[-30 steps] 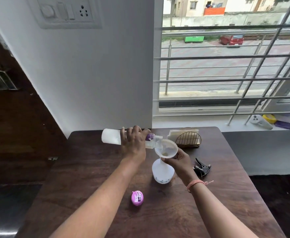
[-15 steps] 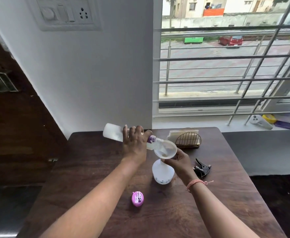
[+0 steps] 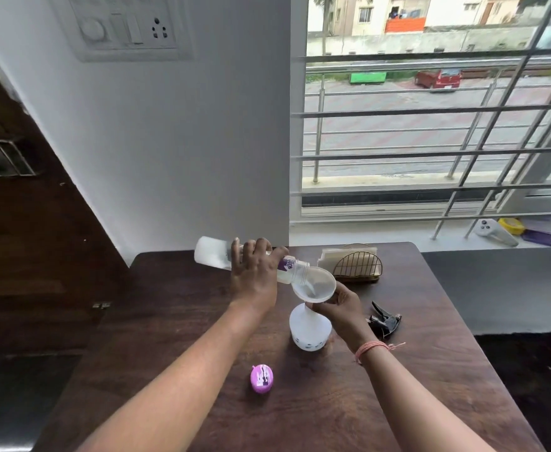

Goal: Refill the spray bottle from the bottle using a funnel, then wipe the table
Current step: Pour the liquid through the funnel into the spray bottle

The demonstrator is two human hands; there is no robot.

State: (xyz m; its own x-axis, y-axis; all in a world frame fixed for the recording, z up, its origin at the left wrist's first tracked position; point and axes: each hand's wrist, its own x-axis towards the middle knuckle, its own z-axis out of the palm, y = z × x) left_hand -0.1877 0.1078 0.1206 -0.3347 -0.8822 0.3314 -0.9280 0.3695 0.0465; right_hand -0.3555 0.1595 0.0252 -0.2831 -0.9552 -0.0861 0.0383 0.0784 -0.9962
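My left hand (image 3: 255,275) grips a clear plastic bottle (image 3: 212,252) with a purple label, tipped with its mouth over the funnel. Liquid runs into the translucent funnel (image 3: 316,285), which sits in the neck of the white spray bottle (image 3: 308,331) standing on the dark wooden table (image 3: 176,321). My right hand (image 3: 341,309) holds the funnel by its lower rim and stem. The black spray trigger head (image 3: 384,319) lies on the table to the right. A purple bottle cap (image 3: 261,378) lies in front, near my left forearm.
A wire napkin holder (image 3: 356,263) with white napkins stands at the table's back edge. The white wall is behind the table, and a barred window to the right. A white controller (image 3: 492,231) and small items lie on the sill. A dark door is at left.
My left hand has raised the bottle's base, tilting it more steeply, and liquid now shows in the funnel. My right hand stays on the funnel.
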